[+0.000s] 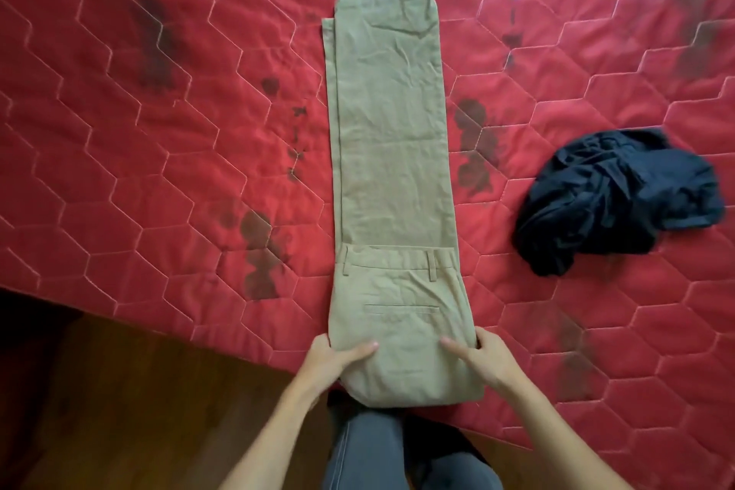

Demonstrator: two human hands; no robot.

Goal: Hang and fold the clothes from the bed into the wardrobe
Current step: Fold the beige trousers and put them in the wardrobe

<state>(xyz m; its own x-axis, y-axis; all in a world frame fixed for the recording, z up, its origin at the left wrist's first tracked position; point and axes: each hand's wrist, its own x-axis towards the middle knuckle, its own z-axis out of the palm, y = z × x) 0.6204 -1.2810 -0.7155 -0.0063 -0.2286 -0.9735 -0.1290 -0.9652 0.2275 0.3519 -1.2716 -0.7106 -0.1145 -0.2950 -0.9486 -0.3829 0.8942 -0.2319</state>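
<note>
Trousers [391,155] in khaki lie lengthwise on the red quilted bedspread [159,131], legs stacked and stretching away from you, with the waist end doubled back over them near the bed's edge. Your left hand [338,360] grips the left side of that near fold, thumb on top and fingers tucked beneath; your right hand [487,358] grips the right side the same way. A crumpled black garment [616,199] sits well apart to the right. Wooden floor [139,390] shows beside the bed
</note>
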